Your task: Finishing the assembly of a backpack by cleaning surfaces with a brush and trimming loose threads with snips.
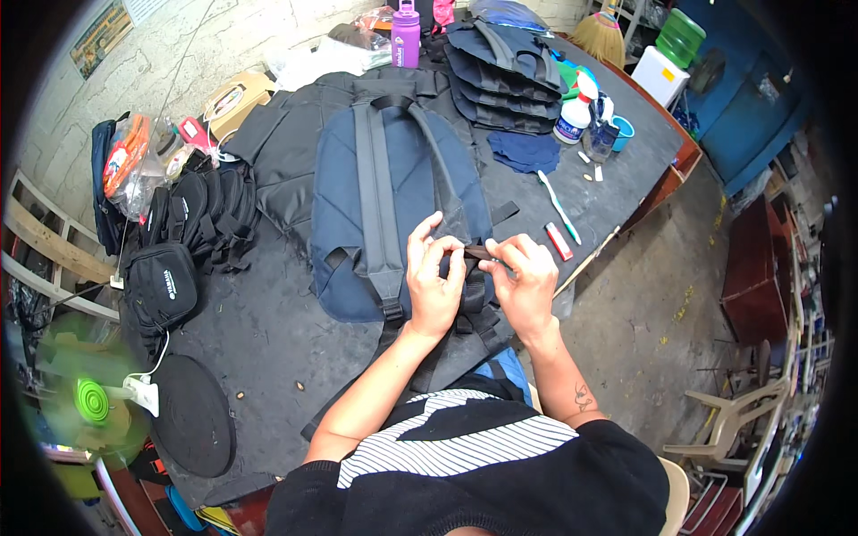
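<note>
A navy backpack panel (416, 165) with grey padded shoulder straps (382, 179) lies on the dark table in front of me. Over its lower right part, my left hand (435, 284) pinches one end of a short dark strip (478, 254), thumb against fingertips. My right hand (525, 284) grips the strip's other end between thumb and fingers, close beside the left. The strip looks like strap webbing, but the fingers hide much of it. Black webbing and a buckle (393, 310) hang at the panel's lower edge, beneath my wrists.
Stacked navy panels (505, 76), a spray bottle (574, 109) and a blue cup (623, 133) stand at the far right. Nearer lie a toothbrush (560, 210) and a red-and-white small box (559, 241). Black pouches (161, 284) and a green fan (92, 400) are at left.
</note>
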Available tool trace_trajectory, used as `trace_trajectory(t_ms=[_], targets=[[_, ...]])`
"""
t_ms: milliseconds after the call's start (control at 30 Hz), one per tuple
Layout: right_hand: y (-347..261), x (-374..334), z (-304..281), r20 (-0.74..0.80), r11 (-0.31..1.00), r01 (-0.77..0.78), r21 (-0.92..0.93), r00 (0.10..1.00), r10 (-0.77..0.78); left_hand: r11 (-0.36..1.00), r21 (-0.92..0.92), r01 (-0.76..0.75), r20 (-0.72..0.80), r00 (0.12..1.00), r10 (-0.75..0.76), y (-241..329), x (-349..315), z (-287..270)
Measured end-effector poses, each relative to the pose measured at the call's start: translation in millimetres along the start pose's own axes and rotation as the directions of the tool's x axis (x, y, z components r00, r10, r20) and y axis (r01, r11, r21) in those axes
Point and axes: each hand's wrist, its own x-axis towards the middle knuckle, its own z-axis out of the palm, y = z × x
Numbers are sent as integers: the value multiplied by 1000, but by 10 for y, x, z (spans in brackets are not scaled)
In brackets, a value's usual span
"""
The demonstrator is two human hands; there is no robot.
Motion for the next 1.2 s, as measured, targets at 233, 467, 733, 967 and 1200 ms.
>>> trace_trajectory(t_ms=[233, 467, 733, 967, 1200], targets=[[1, -4, 28, -14, 1000, 22, -14, 1000, -22, 997, 52, -63, 17, 998, 62, 26, 9, 13], [149, -10, 87, -76, 970, -105, 220, 989, 124, 958, -258, 128, 6, 991, -131, -5, -8, 28], [1036, -261, 280, -80, 919, -392, -47, 918, 387, 650, -593, 475, 192, 867, -459, -77, 107, 42], [1411, -367, 349, 19, 897, -357, -262, 927, 375, 372, -465, 804, 567, 593, -572, -261, 435, -55], [2051, -363, 327, -57, 755, -434, -492, 881, 469, 95, -585, 805, 771, 589, -243, -269, 721, -69]])
